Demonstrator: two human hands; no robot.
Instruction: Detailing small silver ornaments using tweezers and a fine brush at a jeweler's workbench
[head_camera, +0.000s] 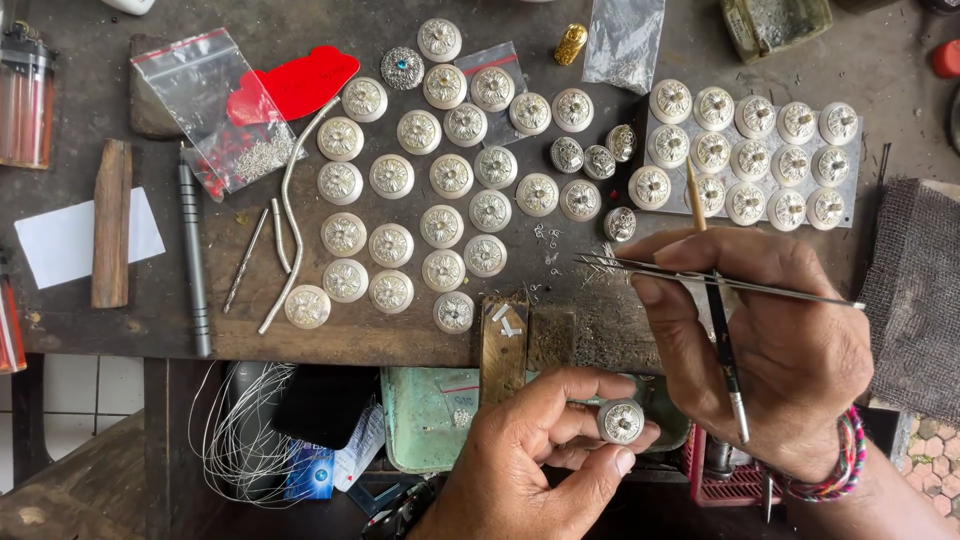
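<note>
Round embossed silver buttons (441, 226) lie in rows across the middle of the dark wooden workbench (160, 300), with more on a grey metal plate (853, 190) at the upper right. A clear zip bag (215, 105) sits at the upper left, a grey metal rod (193, 260) below it. At the lower centre the left hand (530, 460) holds one round silver button (621, 421), just left of the right hand (770, 350), which holds thin steel tweezers (700, 277) and a slim dark brush (718, 310).

My workbench (700, 30) is dark, scuffed and stained, filling the upper frame. A worn wooden board (350, 335) makes up its front part. Lower left of frame I see white floor tiles (70, 385) under the bench. Lower right corner, small hexagonal paving (930, 450). Light is soft, even daylight, no hard shadows.
</note>
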